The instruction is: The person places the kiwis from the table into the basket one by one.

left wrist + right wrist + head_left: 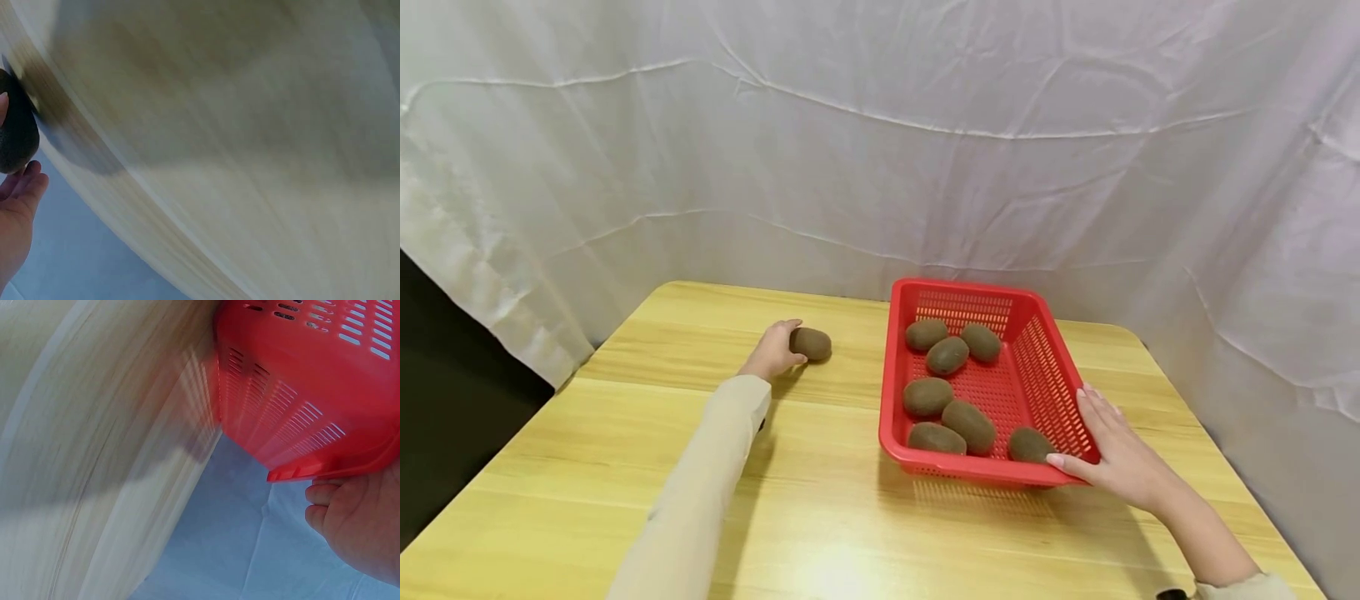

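My left hand (775, 348) holds a brown kiwi (812, 344) between thumb and fingers, low over the left part of the table. In the left wrist view this kiwi (17, 131) shows dark at the left edge, with fingertips (34, 178) beside it. To the right stands a red plastic basket (886, 400) with slotted walls, and several kiwis (927, 397) lie inside. My right hand (1120, 458) grips the basket's near right corner, its thumb over the front rim and its fingers along the right side. The right wrist view shows the basket's outer wall (325, 381) above the hand (365, 519).
The wooden table (820, 483) bears the basket and the held kiwi. White cloth (820, 150) hangs behind the table and along its sides. Beyond the table's left edge is a dark area (460, 400).
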A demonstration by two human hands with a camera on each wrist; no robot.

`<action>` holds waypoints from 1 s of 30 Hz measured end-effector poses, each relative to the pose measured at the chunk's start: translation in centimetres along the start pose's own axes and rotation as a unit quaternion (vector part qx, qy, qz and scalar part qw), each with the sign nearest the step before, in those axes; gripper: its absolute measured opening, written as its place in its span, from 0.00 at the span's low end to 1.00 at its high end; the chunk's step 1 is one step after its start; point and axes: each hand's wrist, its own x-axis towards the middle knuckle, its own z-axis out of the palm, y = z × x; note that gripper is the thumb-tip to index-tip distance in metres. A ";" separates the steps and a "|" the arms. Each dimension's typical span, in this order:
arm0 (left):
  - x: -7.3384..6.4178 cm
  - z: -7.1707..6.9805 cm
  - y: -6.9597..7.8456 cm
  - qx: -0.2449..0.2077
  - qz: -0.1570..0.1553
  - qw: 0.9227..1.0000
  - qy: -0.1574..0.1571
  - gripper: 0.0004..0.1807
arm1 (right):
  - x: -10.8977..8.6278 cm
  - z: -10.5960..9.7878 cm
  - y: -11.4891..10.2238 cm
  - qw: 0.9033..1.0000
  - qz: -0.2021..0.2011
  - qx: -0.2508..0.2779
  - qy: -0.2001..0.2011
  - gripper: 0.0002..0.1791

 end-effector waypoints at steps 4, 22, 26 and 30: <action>0.5 0.3 -1.1 0.002 0.019 1.000 0.014 0.36 | 0.1 0.0 0.0 1.000 0.001 0.003 0.000 0.56; -1.2 0.1 -0.5 -0.036 0.026 0.999 0.023 0.31 | 0.0 0.0 0.1 1.000 0.000 -0.001 0.000 0.56; -1.3 0.2 -0.5 -0.044 0.028 0.998 0.026 0.29 | 0.0 0.1 0.1 1.000 0.000 0.003 0.000 0.56; -1.5 0.3 -0.5 -0.048 0.033 0.998 0.030 0.28 | -0.1 0.2 0.1 1.000 0.003 0.009 -0.001 0.56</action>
